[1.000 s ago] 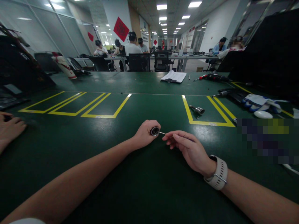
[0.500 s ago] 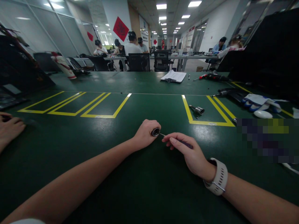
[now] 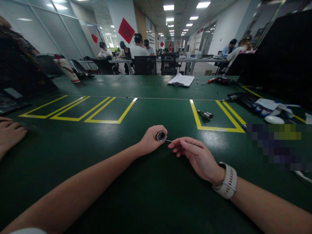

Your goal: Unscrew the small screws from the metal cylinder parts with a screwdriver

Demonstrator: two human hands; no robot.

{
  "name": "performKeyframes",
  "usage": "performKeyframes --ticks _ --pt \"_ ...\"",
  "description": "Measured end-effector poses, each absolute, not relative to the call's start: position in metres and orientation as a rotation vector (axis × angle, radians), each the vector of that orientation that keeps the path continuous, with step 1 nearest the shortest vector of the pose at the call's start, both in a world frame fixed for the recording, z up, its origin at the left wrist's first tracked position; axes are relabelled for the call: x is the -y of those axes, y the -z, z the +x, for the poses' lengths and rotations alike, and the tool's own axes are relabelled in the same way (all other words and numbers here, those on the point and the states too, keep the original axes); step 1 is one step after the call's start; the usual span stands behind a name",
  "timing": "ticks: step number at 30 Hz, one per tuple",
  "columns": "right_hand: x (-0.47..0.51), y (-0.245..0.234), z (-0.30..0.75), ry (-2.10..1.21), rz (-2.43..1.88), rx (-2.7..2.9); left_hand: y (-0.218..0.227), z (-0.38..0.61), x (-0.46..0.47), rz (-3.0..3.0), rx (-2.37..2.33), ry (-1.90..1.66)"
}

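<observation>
Over the middle of the green table (image 3: pixel 156 182), my left hand (image 3: pixel 150 140) is wrapped round a hollow cylindrical part (image 3: pixel 161 136) with a shiny metal rim. Its round open end faces me, and the rest of it is hidden in the fist. My right hand (image 3: pixel 193 155) pinches a thin screwdriver (image 3: pixel 167 140), whose handle is mostly covered by the fingers. The metal shaft points left, and its tip reaches into the mouth of the part. Inside a yellow-taped area on the right lies a metal piece with a wide end (image 3: pixel 207 115), a tiny bit beside it.
Yellow tape outlines (image 3: pixel 102 121) mark the table at left. A clipboard with papers (image 3: pixel 181 80) lies at the back. On the right are power tools (image 3: pixel 223 80), gloves (image 3: pixel 273 106) and a white oval object (image 3: pixel 274 119). Another person's hand (image 3: pixel 11 132) rests at the left edge.
The cylindrical part has turned so its opening faces me more. My right hand has rolled slightly, hiding more of the screwdriver's handle. The other person's hand at left has shifted a little.
</observation>
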State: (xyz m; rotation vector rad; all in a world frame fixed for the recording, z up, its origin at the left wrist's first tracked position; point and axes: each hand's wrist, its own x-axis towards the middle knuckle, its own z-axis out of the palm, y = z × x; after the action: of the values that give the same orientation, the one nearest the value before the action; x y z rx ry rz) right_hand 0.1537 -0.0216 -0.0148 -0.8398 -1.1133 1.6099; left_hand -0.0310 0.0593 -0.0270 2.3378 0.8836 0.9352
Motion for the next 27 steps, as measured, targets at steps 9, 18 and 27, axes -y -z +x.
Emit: performKeyframes --ticks 9,18,27 --pt "0.0229 0.0172 0.1533 -1.495 -0.827 1.143 0.0297 -0.0319 -0.0618 2.301 -0.870 -0.974" --pt "0.0223 0.0132 0.1503 -1.509 -0.824 1.206 0.0294 -0.0305 -0.0617 2.278 -0.889 -0.977" --pt "0.0238 0.0172 0.1519 -1.396 -0.905 1.289 0.0308 -0.0315 -0.0616 2.286 -0.908 -0.984"
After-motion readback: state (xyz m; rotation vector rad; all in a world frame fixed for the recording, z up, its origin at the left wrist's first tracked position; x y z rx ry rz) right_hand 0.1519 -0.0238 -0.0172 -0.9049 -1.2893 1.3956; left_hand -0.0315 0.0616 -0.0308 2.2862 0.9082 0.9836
